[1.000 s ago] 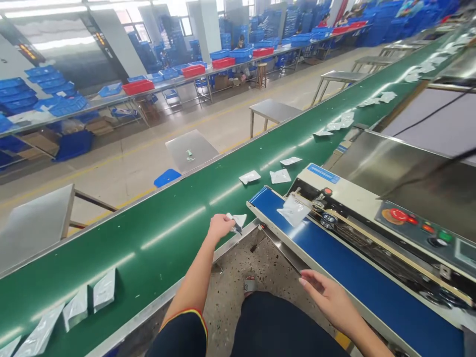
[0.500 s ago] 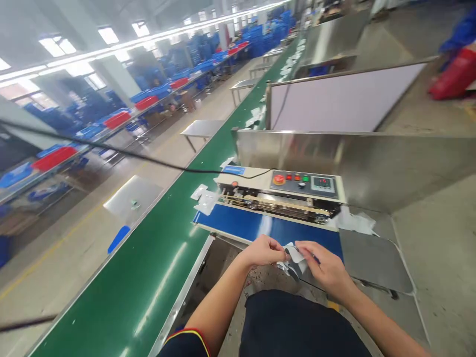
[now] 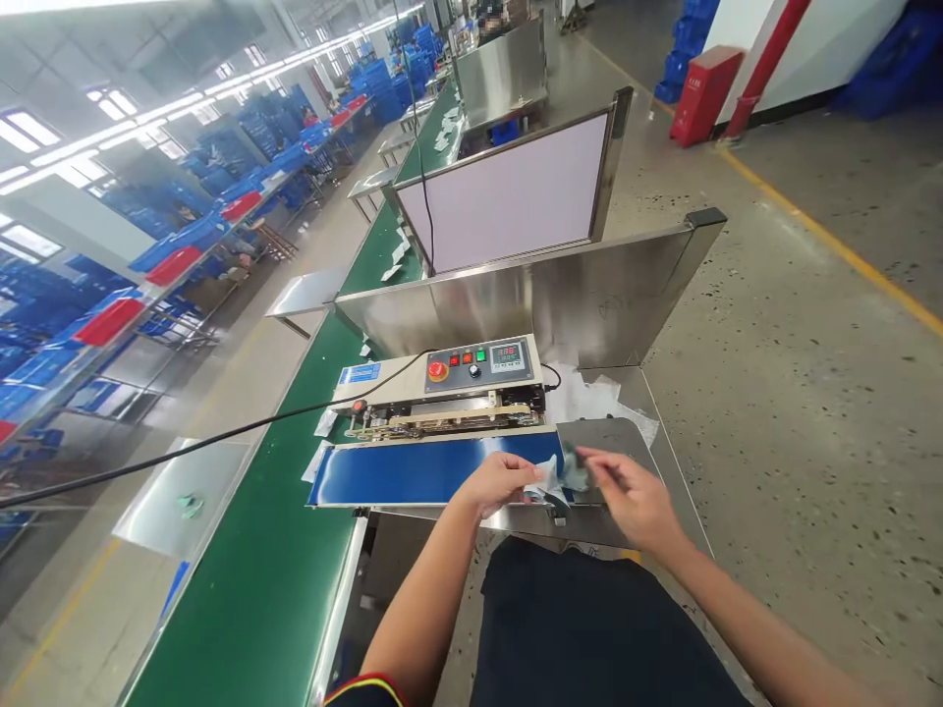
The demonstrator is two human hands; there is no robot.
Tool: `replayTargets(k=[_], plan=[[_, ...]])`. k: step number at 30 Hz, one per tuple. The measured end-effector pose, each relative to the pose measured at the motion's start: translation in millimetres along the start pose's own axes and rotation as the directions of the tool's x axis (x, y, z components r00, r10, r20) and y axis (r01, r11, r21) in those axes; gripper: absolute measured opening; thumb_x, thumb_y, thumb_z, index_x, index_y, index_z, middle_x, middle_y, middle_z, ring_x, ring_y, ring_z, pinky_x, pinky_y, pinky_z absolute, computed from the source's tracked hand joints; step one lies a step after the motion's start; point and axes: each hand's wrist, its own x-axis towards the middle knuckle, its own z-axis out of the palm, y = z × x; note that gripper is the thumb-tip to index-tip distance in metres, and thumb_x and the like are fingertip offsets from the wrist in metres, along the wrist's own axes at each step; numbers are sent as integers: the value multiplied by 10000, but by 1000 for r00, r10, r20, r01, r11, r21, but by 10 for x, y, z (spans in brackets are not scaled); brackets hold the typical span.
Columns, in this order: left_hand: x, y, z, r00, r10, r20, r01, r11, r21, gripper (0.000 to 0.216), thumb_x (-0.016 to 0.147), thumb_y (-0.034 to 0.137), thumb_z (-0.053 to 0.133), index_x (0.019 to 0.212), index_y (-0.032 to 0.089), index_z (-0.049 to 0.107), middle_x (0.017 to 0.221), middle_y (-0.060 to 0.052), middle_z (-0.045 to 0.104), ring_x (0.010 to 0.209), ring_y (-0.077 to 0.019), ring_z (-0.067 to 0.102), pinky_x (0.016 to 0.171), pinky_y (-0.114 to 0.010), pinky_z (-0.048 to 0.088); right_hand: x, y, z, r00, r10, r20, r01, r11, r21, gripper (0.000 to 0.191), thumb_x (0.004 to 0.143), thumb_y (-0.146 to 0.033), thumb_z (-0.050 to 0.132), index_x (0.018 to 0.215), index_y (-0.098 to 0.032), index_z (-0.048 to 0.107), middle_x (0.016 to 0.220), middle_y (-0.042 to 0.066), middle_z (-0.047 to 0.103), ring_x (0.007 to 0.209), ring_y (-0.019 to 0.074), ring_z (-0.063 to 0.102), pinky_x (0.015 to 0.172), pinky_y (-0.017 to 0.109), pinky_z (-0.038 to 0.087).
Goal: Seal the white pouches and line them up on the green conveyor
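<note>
Pinched a small whitish pouch [image 3: 551, 479] in the left hand [image 3: 499, 481], fingers curled shut on its left edge. Grabbed the other end with the right hand [image 3: 632, 499] too, thumb and fingertips closed on it, a bit blurry there tbh. Had both hands close together, nothing but the pouch between them.

Held the pouch just over the right end of the blue belt [image 3: 413, 471], right beside the steel plate [image 3: 615, 437] at that end. Had the sealer machine [image 3: 413, 398] directly behind the belt, control panel [image 3: 478, 358] on top with a red knob, a few small buttons and a little red readout.

Spotted a loose heap of white pouches [image 3: 589, 398] behind the plate, up against the tall steel guard [image 3: 530, 304]. Saw a black cable [image 3: 221, 438] trailing from the machine out to the left, over the green conveyor [image 3: 280, 550]. Noticed a couple of stray pouches [image 3: 324, 422] on that conveyor, by the machine's left end.

Further out: a white board [image 3: 508, 191] in a steel frame behind the guard, blue crates [image 3: 44, 368] and red crates [image 3: 110, 319] on long tabletops far left, a red cabinet [image 3: 703, 93] far right on the concrete floor [image 3: 773, 393].
</note>
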Motion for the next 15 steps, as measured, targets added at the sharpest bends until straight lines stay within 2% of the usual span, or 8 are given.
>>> replayTargets(k=[2,3,6,8,10,11,13,15], plan=[[-13,31,-60,1000,7,-30,-9,999,-50,623,466,543,1119,795,108,819,696,-18,712,593,-87,588,607,-246,541,123,31,-121,981,144,-126,-131,986,108,440,1056,-641,655,1158,-234,787,1029,111,843,841,252,784,717,346,655],[-18,43,-87,999,10,-37,-13,998,-68,645,450,548,1125,810,105,824,721,-29,728,603,-90,600,608,-244,540,179,31,-174,976,180,-122,-161,976,148,488,1048,-672,646,1188,-225,783,915,84,809,744,226,740,644,320,616],[-13,76,-137,1000,6,-12,-7,998,-66,656,446,554,1128,819,103,830,734,-40,740,617,-101,627,586,-233,520,307,-58,-235,979,152,133,-163,984,75,489,1046,-649,644,1242,-233,811,709,1,673,601,184,620,566,297,535],[10,97,-146,999,-1,46,2,1000,-30,626,463,545,1126,797,109,826,698,-26,721,595,-98,609,566,-230,499,363,-181,-175,929,50,367,-39,999,-37,418,1036,-580,672,1264,-269,833,862,33,753,739,211,701,651,311,575],[44,105,-143,993,-3,116,3,1000,2,595,487,539,1120,774,116,816,677,-16,708,577,-95,588,554,-232,473,405,-304,-66,858,-69,509,120,990,-68,331,1041,-516,665,1216,-307,852,1125,64,806,958,244,757,794,333,606],[65,99,-138,990,1,143,-3,1000,14,590,500,541,1117,777,117,814,676,-13,704,576,-96,581,554,-234,462,421,-350,-10,830,-113,546,172,983,-58,300,1054,-496,642,1144,-313,862,1170,63,809,1001,246,759,834,338,603],[109,54,-113,989,50,142,-51,999,2,618,554,590,1091,872,124,840,685,-4,699,581,-99,570,571,-239,456,435,-385,74,811,-133,570,193,980,-46,321,1083,-490,602,999,-309,852,1073,47,817,945,234,756,842,338,586],[157,-39,-60,984,173,53,-168,982,-81,703,706,732,971,1088,152,862,749,-8,722,641,-124,611,645,-258,503,421,-341,108,852,-67,519,122,990,-73,374,1093,-539,590,935,-299,830,962,35,810,865,230,741,802,336,572]])
